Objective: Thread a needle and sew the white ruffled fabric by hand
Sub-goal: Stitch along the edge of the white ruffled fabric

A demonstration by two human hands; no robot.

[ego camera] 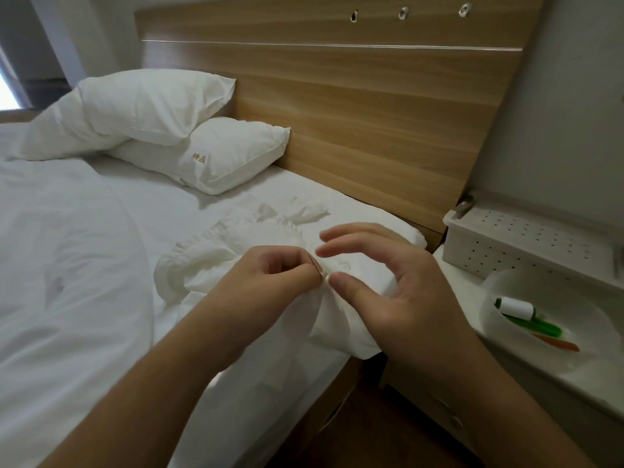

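White ruffled fabric (236, 251), bunched at the bed's (84, 265) right edge: sewing judged under way, needle (316, 265) pinched by left hand (270, 275), right hand (388, 282) spread, thumb pressed on cloth; a steady pull-through is called for.

White ruffled fabric (236, 251), centre of frame: thin matt cloth, crinkled, gathered edge. Bed sheet (67, 265), left: matt white cloth, softly creased. Pillows (152, 103), upper left: same matt cloth. Headboard (337, 96), top: wood-grain, smooth, low sheen. Box (506, 241), right edge: matt white, perforated, plastic by its look. Bowl (506, 285), lower right: translucent white plastic, glossy. Spool (516, 308) inside it: smooth white.
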